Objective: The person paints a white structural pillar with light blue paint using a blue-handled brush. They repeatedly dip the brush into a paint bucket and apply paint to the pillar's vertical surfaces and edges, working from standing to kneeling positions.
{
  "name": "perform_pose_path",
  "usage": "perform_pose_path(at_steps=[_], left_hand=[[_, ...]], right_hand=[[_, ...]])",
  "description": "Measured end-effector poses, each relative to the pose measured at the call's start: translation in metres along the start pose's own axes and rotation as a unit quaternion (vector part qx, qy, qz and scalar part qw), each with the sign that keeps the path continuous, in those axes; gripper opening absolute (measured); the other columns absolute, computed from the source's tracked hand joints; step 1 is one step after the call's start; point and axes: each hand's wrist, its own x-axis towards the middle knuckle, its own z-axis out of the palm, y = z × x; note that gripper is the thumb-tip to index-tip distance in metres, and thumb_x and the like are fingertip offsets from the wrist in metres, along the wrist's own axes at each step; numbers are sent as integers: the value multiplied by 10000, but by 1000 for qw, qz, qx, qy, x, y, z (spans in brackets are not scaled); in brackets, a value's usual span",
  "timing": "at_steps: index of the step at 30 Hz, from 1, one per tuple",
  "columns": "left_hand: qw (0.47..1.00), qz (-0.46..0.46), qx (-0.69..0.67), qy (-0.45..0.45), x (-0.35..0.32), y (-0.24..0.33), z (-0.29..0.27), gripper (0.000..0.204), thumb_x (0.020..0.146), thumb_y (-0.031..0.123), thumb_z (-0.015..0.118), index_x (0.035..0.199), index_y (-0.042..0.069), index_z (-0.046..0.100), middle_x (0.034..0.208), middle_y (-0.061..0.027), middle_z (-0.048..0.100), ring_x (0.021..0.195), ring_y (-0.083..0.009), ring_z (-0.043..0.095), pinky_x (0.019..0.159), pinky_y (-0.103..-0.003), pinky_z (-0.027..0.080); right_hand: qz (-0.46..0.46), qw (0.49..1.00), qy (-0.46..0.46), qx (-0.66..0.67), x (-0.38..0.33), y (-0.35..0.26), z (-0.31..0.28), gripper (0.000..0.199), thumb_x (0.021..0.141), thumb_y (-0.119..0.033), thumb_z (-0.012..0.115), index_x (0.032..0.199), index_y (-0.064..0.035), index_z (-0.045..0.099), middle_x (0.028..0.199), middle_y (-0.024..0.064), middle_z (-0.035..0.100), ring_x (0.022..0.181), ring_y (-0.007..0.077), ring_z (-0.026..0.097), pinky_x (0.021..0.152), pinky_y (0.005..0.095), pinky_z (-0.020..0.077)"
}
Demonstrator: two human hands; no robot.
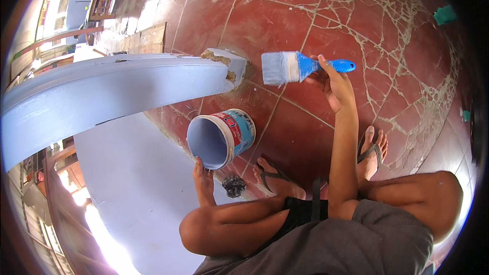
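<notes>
My right hand [332, 87] is closed around the blue handle of a wide paintbrush [307, 66], held up over the floor. Its bristles are coated with pale blue-grey paint and point left, towards the chipped foot of a light blue post [168, 79]. The bristles are apart from the post. Lower down, my left hand [204, 179] grips the near rim of a paint bucket [243, 128] with a printed label. The bucket is tilted, its mouth facing me and to the left. Pale blue paint coats its inner wall; how much is in it I cannot tell.
A light blue wall [137, 173] rises at my left. A crumpled black thing [234, 186] lies by my sandalled foot. Red floor tiles [270, 25] are heavily cracked at right, with a green scrap [444, 15] beyond. Cardboard [147, 38] and a wooden chair [105, 3] stand far left.
</notes>
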Motion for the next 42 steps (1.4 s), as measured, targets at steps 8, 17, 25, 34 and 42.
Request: perform_pose_path(at_steps=[8, 17, 25, 34, 42], left_hand=[[990, 116, 78, 14, 3, -3, -16, 250, 1003, 305, 645, 879, 109, 552, 883, 19, 580, 814, -72, 523, 800, -284, 437], [986, 158, -42, 31, 33, -26, -12, 316, 1039, 301, 575, 829, 95, 461, 801, 37, 467, 740, -50, 410, 684, -227, 363], [978, 203, 19, 41, 33, -8, 5, 364, 1044, 352, 549, 829, 79, 442, 760, 30, 422, 703, -71, 390, 648, -248, 371], [970, 184, 136, 77, 6, 12, 26, 367, 1047, 330, 519, 847, 34, 433, 733, -33, 444, 698, -132, 409, 655, -311, 398], [916, 267, 298, 19, -14, 59, 30, 329, 1052, 277, 512, 834, 43, 432, 742, -13, 429, 715, -114, 380, 647, -288, 361]], right_hand=[[25, 988, -85, -130, -7, 15, 13, 305, 964, -264, 664, 1136, -12, 673, 1042, 110, 707, 906, 213, 711, 746, 332, 627], [-105, 900, -169, -387, -55, 5, 73, 298, 943, -232, 684, 1133, -3, 677, 1083, 109, 710, 957, 205, 699, 788, 348, 614], [-117, 848, -135, -500, -82, 1, 126, 248, 923, -176, 690, 1093, 3, 711, 1048, 104, 722, 925, 198, 703, 758, 330, 605], [-159, 855, -209, -446, -97, -15, 151, 225, 900, -169, 691, 1021, 20, 701, 988, 88, 708, 886, 201, 695, 747, 347, 604], [-187, 910, -160, -332, -17, -83, 125, 232, 898, -154, 701, 1059, 12, 712, 1007, 101, 724, 897, 196, 706, 748, 319, 597]])
